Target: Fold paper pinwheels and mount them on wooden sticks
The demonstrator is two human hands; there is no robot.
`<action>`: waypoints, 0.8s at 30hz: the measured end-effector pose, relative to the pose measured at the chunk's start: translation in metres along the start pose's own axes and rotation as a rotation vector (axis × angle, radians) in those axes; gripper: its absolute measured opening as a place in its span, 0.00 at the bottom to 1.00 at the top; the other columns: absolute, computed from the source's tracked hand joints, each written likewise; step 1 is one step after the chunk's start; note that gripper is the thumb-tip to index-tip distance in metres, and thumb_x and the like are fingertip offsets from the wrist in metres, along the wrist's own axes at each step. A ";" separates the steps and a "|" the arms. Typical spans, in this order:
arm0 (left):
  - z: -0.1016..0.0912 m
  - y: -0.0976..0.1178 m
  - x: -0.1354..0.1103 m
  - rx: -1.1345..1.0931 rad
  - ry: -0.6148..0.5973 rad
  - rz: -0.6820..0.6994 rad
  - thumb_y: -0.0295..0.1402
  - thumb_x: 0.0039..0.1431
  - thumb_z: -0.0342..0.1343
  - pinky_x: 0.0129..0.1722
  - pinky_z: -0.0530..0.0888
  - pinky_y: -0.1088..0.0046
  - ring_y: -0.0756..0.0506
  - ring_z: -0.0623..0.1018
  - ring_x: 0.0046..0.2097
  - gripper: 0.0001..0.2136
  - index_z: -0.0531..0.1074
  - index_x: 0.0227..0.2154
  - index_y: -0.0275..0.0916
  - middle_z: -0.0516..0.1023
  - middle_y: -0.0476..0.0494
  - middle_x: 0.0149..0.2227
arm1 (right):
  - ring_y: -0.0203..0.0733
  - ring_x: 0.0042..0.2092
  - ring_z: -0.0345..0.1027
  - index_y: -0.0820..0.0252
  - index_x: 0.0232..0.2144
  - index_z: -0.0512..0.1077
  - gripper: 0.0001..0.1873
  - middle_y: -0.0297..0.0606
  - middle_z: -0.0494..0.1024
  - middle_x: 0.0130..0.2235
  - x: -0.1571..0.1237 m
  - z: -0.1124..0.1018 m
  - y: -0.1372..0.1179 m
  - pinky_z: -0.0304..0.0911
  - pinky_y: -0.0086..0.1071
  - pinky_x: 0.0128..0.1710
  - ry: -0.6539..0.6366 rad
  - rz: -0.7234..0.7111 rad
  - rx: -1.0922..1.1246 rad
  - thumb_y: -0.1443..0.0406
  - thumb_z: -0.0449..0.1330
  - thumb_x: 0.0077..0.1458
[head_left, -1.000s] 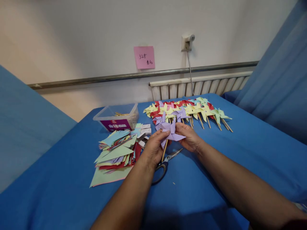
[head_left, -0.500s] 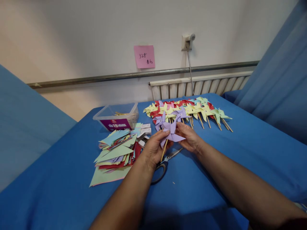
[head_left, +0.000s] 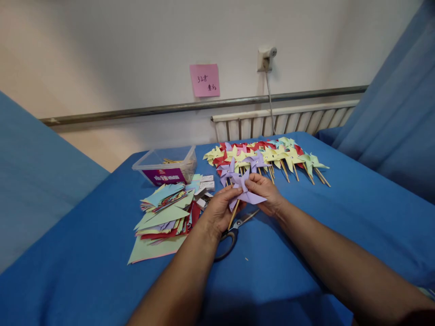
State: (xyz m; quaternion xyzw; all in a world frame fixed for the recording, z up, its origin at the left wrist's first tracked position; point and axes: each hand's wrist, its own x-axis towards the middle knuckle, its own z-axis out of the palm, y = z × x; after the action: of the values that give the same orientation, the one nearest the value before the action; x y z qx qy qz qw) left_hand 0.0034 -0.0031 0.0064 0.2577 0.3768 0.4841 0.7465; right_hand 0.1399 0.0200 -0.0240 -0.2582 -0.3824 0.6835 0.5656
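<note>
Both hands hold a purple paper pinwheel (head_left: 247, 194) on a wooden stick just above the blue cloth. My left hand (head_left: 217, 211) is closed around the stick and the paper's left side. My right hand (head_left: 267, 193) pinches the paper's right side with curled fingers. Black-handled scissors (head_left: 231, 232) lie on the cloth right under the hands. Behind them lies a row of finished pinwheels (head_left: 268, 156) in yellow, red, purple and green, sticks pointing toward me.
A pile of coloured paper triangles (head_left: 163, 215) lies left of the hands. A clear plastic box (head_left: 167, 165) with sticks stands behind it, small white boxes (head_left: 205, 182) beside. The table (head_left: 306, 253) has a blue cloth; blue drapes hang both sides. A radiator (head_left: 282, 120) lines the wall.
The pinwheel has turned slightly between my fingers, its lower right blade now sticking out further right. Both hands stay in nearly the same place.
</note>
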 end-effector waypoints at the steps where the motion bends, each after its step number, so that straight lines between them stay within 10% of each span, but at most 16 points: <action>1: 0.000 0.000 0.000 0.002 -0.004 -0.003 0.22 0.42 0.66 0.26 0.74 0.75 0.51 0.75 0.26 0.12 0.75 0.32 0.34 0.76 0.49 0.27 | 0.32 0.24 0.64 0.59 0.24 0.70 0.19 0.28 0.73 0.23 0.000 0.000 -0.001 0.60 0.28 0.28 0.003 0.001 0.004 0.57 0.74 0.37; 16: 0.004 -0.002 0.001 0.095 0.059 0.175 0.28 0.38 0.69 0.32 0.72 0.74 0.50 0.76 0.27 0.13 0.76 0.30 0.34 0.79 0.46 0.28 | 0.37 0.31 0.69 0.57 0.31 0.73 0.16 0.34 0.77 0.32 0.003 -0.007 0.000 0.65 0.32 0.33 0.017 -0.024 -0.026 0.53 0.68 0.45; 20: -0.001 -0.004 0.006 0.262 0.131 0.335 0.33 0.39 0.69 0.28 0.69 0.75 0.51 0.73 0.25 0.12 0.75 0.27 0.35 0.77 0.48 0.25 | 0.41 0.42 0.69 0.51 0.40 0.75 0.14 0.37 0.75 0.44 0.004 -0.008 -0.010 0.65 0.38 0.42 0.249 -0.382 -0.366 0.55 0.63 0.52; 24: -0.003 -0.006 0.009 0.441 0.162 0.469 0.35 0.40 0.68 0.28 0.66 0.77 0.52 0.71 0.25 0.11 0.75 0.26 0.36 0.76 0.50 0.25 | 0.47 0.56 0.61 0.48 0.46 0.75 0.15 0.39 0.67 0.54 -0.003 -0.004 -0.021 0.58 0.44 0.56 0.200 -0.755 -0.858 0.62 0.61 0.55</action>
State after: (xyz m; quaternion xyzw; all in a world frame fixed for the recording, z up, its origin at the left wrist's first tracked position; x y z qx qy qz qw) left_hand 0.0064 0.0026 -0.0032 0.4534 0.4608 0.5687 0.5086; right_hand 0.1557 0.0192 -0.0094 -0.3733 -0.6357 0.1905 0.6483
